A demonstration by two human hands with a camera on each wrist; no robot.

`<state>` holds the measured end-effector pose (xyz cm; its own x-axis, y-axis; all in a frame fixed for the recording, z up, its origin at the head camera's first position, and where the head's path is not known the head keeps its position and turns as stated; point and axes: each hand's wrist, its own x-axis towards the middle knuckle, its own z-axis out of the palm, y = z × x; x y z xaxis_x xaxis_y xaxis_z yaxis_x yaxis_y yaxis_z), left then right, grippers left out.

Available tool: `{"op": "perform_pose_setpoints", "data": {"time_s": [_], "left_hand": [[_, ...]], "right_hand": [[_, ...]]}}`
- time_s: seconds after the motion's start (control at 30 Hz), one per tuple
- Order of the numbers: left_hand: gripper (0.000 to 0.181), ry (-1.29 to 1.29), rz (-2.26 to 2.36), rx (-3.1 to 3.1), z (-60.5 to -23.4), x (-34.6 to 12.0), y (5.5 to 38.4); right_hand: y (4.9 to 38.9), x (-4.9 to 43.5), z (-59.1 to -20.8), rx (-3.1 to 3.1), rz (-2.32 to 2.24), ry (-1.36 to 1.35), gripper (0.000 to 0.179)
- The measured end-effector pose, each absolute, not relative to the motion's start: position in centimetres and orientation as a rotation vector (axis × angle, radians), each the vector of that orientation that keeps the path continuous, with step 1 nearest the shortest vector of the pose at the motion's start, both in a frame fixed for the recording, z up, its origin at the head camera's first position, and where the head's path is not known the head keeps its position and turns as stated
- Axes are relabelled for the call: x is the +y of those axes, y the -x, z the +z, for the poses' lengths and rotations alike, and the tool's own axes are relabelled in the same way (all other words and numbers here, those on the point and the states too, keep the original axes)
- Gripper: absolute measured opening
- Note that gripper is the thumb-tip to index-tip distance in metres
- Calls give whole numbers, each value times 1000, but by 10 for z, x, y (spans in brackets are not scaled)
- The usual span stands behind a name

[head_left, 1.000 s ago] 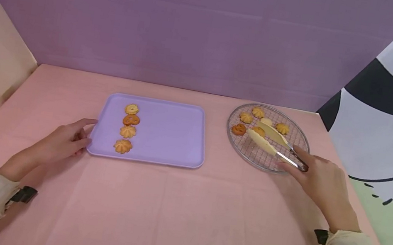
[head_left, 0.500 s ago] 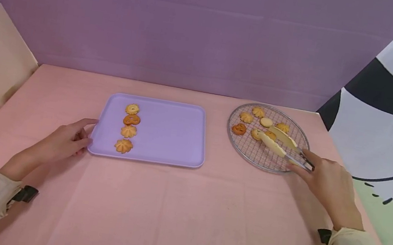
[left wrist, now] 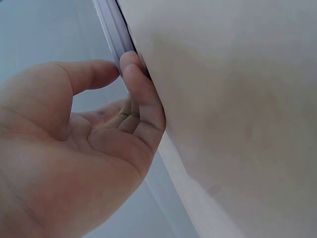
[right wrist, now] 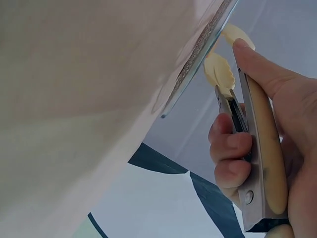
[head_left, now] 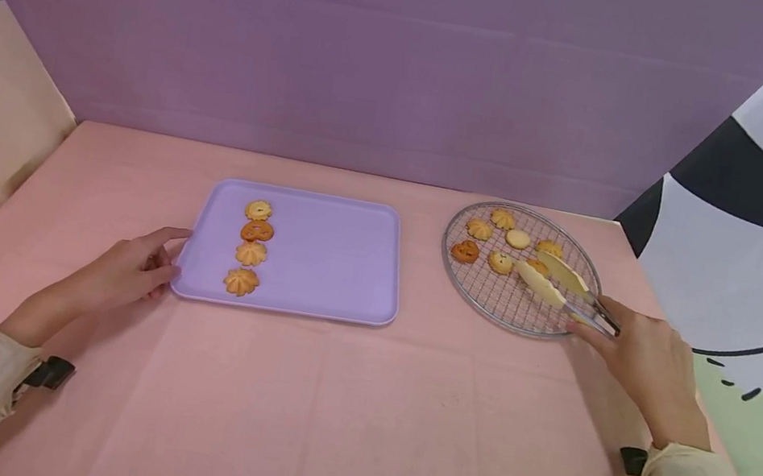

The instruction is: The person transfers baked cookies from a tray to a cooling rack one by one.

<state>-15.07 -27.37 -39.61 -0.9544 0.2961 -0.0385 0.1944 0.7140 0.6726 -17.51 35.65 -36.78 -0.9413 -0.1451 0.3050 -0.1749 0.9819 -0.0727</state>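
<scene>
My left hand (head_left: 128, 267) holds the left edge of a lilac tray (head_left: 327, 263), thumb at the rim and fingertips under it, as the left wrist view shows. Down the tray's left side runs a column of several cookies, among them a pretzel-shaped one (head_left: 257, 231). My right hand (head_left: 653, 361) grips a pair of tongs (head_left: 541, 286) with cream scalloped tips and metal arms. The tips are spread low over a round wire cooling rack (head_left: 499, 307), around a brown cookie (head_left: 537, 267) that they partly hide. In the right wrist view the tongs' tan handle (right wrist: 267, 148) lies along the palm.
Several other cookies lie on the rack, including a pretzel-shaped one (head_left: 465, 251), a plain round one (head_left: 517, 239) and a dotted one (head_left: 501, 262). A pink cloth (head_left: 385, 417) covers the table, and a purple backdrop (head_left: 376, 66) stands behind it.
My right hand has moved the tongs to the right across the rack, uncovering the dotted cookie and the plain round one. The left hand stays at the tray's edge.
</scene>
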Motion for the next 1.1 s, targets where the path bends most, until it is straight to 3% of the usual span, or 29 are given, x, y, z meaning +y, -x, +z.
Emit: {"op": "perform_pose_setpoints", "data": {"time_s": [1.1], "left_hand": [[50, -370, 1058, 2775, -396, -275, 151]], "right_hand": [[174, 358, -370, -2857, 153, -187, 66]]}}
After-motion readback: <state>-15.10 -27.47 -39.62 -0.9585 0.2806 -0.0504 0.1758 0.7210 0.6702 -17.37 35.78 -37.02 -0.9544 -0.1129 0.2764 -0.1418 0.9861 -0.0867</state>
